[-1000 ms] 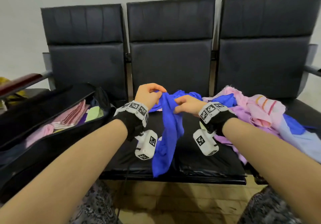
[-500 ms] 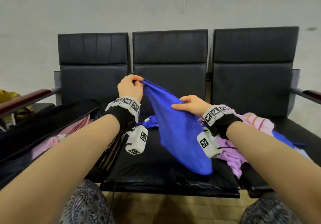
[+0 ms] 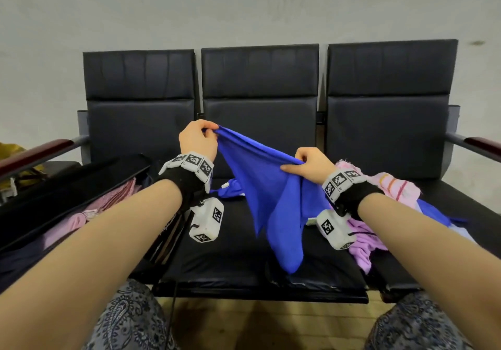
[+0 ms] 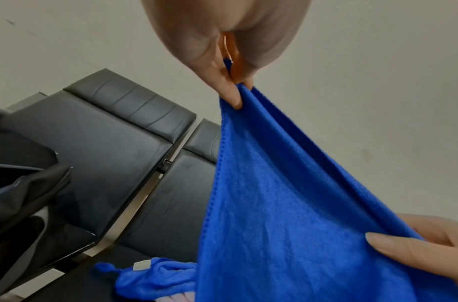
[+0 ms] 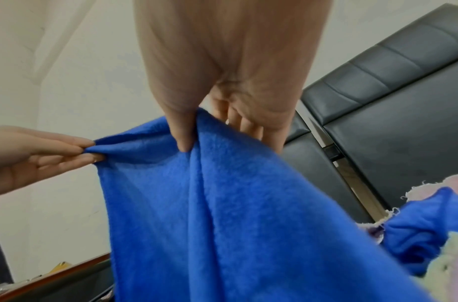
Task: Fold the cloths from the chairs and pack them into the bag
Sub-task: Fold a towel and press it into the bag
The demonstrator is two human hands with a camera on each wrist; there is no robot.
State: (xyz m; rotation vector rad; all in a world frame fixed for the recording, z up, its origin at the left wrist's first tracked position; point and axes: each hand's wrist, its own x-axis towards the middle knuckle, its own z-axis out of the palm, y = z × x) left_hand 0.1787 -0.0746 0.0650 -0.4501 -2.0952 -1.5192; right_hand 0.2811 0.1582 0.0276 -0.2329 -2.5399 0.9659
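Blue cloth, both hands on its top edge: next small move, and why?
Probably slide the right hand outward along the edge to the far corner. The left hand pinches a corner, but the right pinches mid-edge, so the blue cloth hangs bunched with a loose flap to the right, not flat enough to fold.

Blue cloth (image 4: 287, 204) in left hand (image 4: 222, 40) and right hand (image 4: 429, 251) pinches.

Bag (image 3: 67, 197) left, cloth pile (image 3: 379, 195) right; middle seat (image 3: 233, 263) open.

Grey wall (image 3: 244, 5), wooden floor (image 3: 271, 320), perhaps something yellow (image 3: 10, 150) far left.
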